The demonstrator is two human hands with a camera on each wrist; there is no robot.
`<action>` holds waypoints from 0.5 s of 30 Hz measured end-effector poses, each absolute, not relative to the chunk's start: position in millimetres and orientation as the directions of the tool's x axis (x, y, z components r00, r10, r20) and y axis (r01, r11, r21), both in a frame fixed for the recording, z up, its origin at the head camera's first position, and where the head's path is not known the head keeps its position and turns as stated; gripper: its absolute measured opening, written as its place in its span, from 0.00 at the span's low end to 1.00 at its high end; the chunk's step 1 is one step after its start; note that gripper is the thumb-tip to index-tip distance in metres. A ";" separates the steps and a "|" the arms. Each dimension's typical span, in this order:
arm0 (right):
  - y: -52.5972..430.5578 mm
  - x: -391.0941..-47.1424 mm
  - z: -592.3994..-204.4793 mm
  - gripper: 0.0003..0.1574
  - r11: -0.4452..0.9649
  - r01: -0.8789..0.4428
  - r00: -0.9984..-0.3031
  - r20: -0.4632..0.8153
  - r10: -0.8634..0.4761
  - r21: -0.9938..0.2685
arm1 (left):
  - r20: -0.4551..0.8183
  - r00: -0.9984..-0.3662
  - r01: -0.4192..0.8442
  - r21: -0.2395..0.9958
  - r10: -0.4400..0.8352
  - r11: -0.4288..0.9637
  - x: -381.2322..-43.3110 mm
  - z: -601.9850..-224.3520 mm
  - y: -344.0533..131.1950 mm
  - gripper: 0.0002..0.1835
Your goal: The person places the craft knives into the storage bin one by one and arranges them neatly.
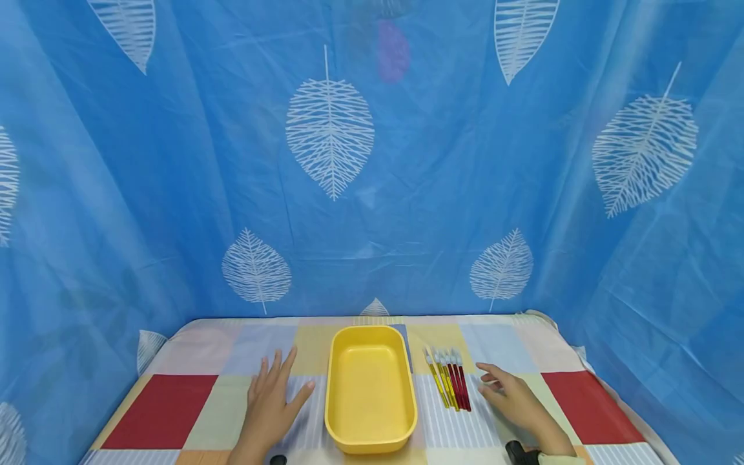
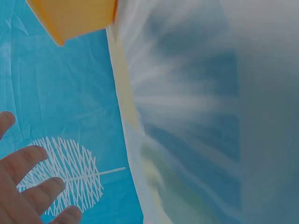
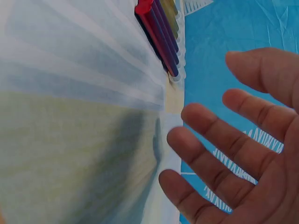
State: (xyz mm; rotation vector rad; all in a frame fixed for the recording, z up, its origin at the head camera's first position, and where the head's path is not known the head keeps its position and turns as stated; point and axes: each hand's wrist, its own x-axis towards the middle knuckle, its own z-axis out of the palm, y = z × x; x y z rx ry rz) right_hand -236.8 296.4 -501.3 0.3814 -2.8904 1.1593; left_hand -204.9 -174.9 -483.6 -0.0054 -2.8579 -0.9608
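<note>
A yellow plastic tray (image 1: pixel 371 445) with nothing in it lies at the middle of the table. To its left, my left hand (image 1: pixel 270 403) is spread with straight fingers and holds nothing. Right of the tray lies a row of several pens or brushes (image 1: pixel 450 381) with yellow and dark red handles and pale, clear-looking tips pointing away from me. My right hand (image 1: pixel 514 400) is just right of them, apart from them, its fingers relaxed. In the right wrist view the red handles (image 3: pixel 159 37) show beyond the loosely extended fingers. The left wrist view catches a corner of the tray (image 2: pixel 77 21).
A patchwork cloth (image 1: pixel 174 410) in red, cream, blue and stripes covers the table. Blue curtains (image 1: pixel 418 194) with white leaf prints stand behind and at both sides. Dark wrist bands (image 1: pixel 521 454) sit at the bottom of the head view.
</note>
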 end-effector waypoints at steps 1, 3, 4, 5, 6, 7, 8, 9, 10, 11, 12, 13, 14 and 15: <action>297.2 -238.5 -501.8 0.31 0.692 -0.236 -0.967 0.094 -0.237 -0.683 | 0.121 -0.992 0.046 0.611 -0.036 0.790 -205.8 -483.2 -174.3 0.48; 298.3 -241.7 -502.6 0.30 0.679 -0.253 -0.960 0.094 -0.262 -0.689 | 0.123 -0.992 0.058 0.642 -0.028 0.765 -207.3 -483.3 -173.8 0.46; 298.7 -243.3 -502.9 0.29 0.677 -0.255 -0.959 0.092 -0.268 -0.691 | 0.124 -0.992 0.068 0.663 -0.020 0.745 -207.9 -483.8 -173.7 0.46; 298.8 -244.8 -503.3 0.29 0.677 -0.257 -0.958 0.092 -0.270 -0.690 | 0.127 -0.992 0.081 0.691 -0.010 0.718 -208.2 -484.0 -173.4 0.44; 299.0 -246.1 -503.6 0.29 0.674 -0.263 -0.956 0.094 -0.276 -0.691 | 0.133 -0.991 0.099 0.718 0.004 0.689 -208.9 -485.1 -173.4 0.43; 299.3 -247.4 -504.1 0.28 0.671 -0.269 -0.955 0.098 -0.281 -0.691 | 0.135 -0.991 0.114 0.750 0.017 0.652 -209.6 -486.4 -173.4 0.42; 299.5 -248.6 -504.5 0.28 0.670 -0.275 -0.953 0.101 -0.286 -0.690 | 0.135 -0.990 0.125 0.784 0.031 0.608 -210.3 -487.7 -173.0 0.41; 299.6 -250.0 -505.0 0.28 0.667 -0.280 -0.951 0.106 -0.290 -0.691 | 0.130 -0.991 0.132 0.814 0.043 0.565 -211.1 -489.1 -172.7 0.40; 299.7 -251.3 -505.3 0.27 0.663 -0.286 -0.949 0.110 -0.295 -0.692 | 0.125 -0.991 0.135 0.842 0.055 0.522 -211.7 -490.6 -172.4 0.39; 299.5 -252.7 -505.9 0.27 0.661 -0.291 -0.948 0.115 -0.297 -0.692 | 0.118 -0.991 0.133 0.864 0.062 0.486 -212.7 -492.0 -172.1 0.38; 299.4 -254.3 -506.3 0.27 0.657 -0.300 -0.945 0.121 -0.304 -0.692 | 0.108 -0.992 0.128 0.880 0.070 0.457 -214.1 -493.7 -172.0 0.38; 298.8 -256.2 -506.8 0.27 0.655 -0.304 -0.944 0.125 -0.306 -0.691 | 0.100 -0.992 0.123 0.895 0.076 0.429 -215.6 -495.4 -171.5 0.37; 298.0 -258.1 -507.1 0.27 0.654 -0.309 -0.942 0.127 -0.310 -0.691 | 0.098 -0.992 0.124 0.906 0.084 0.406 -217.4 -497.3 -171.1 0.37; 296.9 -259.9 -507.4 0.27 0.651 -0.308 -0.942 0.126 -0.312 -0.694 | 0.098 -0.991 0.126 0.913 0.091 0.388 -219.2 -499.9 -171.0 0.37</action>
